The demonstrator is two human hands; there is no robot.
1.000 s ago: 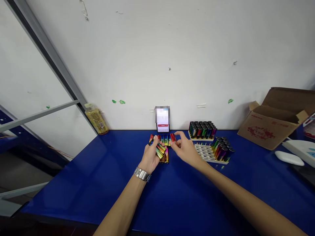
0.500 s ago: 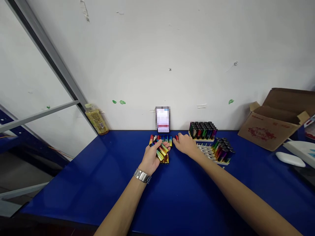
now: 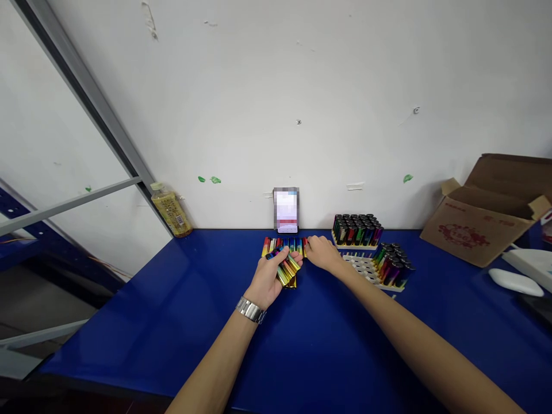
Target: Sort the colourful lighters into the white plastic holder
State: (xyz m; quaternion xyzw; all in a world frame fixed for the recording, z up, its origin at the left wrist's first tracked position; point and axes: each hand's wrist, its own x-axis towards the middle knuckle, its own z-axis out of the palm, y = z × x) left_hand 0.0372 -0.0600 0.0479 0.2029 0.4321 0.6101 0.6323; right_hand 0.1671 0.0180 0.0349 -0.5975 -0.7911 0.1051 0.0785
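My left hand [image 3: 268, 278] is closed around several shiny, gradient-coloured metallic tubes [image 3: 288, 271], their gold ends pointing to the lower right. Behind it, a row of similar tubes [image 3: 292, 245] in red, blue and yellow lies side by side on the blue table. More gold-ended tubes show partly under my left hand. At the row's right end my right hand [image 3: 323, 253] has its fingers closed on a red tube [image 3: 306, 244], mostly covered by the fingertips. To the right, a white rack [image 3: 362, 268] with open holes carries upright dark-topped tubes [image 3: 392, 265] at its right side.
A second rack of upright tubes [image 3: 357, 231] stands by the wall. A phone [image 3: 287, 211] leans behind the row. A bottle [image 3: 171, 213] stands tilted at the left. An open cardboard box [image 3: 470, 233] and a white mouse-like object [image 3: 516, 282] are at the right.
My right hand has moved slightly left with the red tube, up against the row's right end. My left hand still holds its tubes in nearly the same place.
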